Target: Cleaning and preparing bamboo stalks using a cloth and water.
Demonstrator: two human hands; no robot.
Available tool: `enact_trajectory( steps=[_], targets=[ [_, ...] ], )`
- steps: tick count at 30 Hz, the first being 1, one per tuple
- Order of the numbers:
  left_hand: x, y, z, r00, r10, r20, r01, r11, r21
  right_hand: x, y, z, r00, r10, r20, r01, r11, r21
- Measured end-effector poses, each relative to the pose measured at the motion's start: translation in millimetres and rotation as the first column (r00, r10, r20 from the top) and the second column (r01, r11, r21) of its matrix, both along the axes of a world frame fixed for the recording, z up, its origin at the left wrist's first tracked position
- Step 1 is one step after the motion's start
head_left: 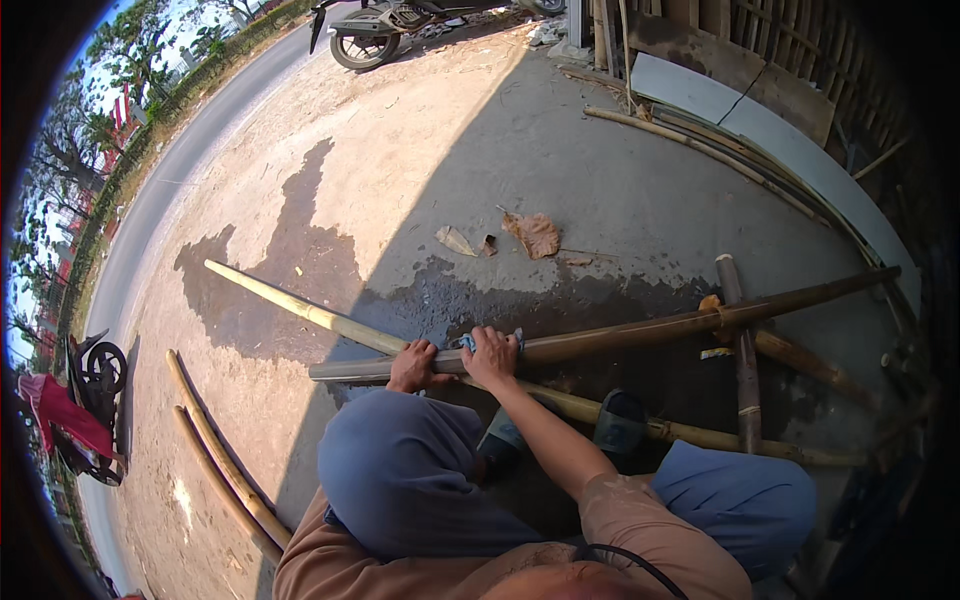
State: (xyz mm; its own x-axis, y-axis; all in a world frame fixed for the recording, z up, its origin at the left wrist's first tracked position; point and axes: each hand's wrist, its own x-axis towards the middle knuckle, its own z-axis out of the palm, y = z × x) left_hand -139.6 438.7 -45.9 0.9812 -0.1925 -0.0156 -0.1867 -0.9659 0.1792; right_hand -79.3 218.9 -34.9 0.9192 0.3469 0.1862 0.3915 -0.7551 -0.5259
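Note:
A long dark bamboo pole [640,332] lies crosswise in front of me, its greyer, wet-looking end at the left. My left hand [412,368] is closed around the pole near that end. Just right of it, my right hand [490,356] presses a small blue cloth [467,342] against the pole; most of the cloth is hidden under the fingers. A pale yellow bamboo pole [300,312] passes beneath the dark one and runs on past my feet. At the right, the dark pole rests over a short crosswise bamboo piece [745,370].
Two bamboo poles [222,455] lie at the left. Wet concrete [440,300] and dry leaves [532,235] are beyond my hands. More poles [700,150] and a pale board [690,90] line the right wall. Motorcycles stand at the far side [365,45] and left [100,370].

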Motion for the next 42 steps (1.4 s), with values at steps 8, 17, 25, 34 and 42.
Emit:
enact_trajectory(
  steps=[8,17,25,34,42],
  targets=[
    [-11.9,14.8,-3.6,0.999,0.024,-0.044,-0.025,0.999,-0.031,111.9,-237.3,12.6,0.814,-0.580,-0.037,0.526,0.762,-0.378],
    [37.7,-43.4,5.4,1.000,0.003,0.004,-0.003,1.000,-0.031,79.3,-122.6,0.3,0.930,-0.364,-0.050,0.339,0.904,-0.262],
    [32.3,-40.9,-11.1,0.999,-0.026,0.046,0.027,1.000,-0.010,73.8,-81.3,-8.7,0.966,-0.152,-0.209,0.107,0.972,-0.211],
    [34.3,-51.3,2.1,0.995,-0.017,0.097,0.014,0.999,0.037,164.3,-339.3,3.0,0.713,-0.693,0.104,0.662,0.618,-0.424],
    [23.1,-37.6,-2.7,0.996,-0.043,0.075,0.046,0.998,-0.035,44.5,-51.5,5.6,0.963,-0.106,-0.249,0.076,0.989,-0.125]
  ],
)
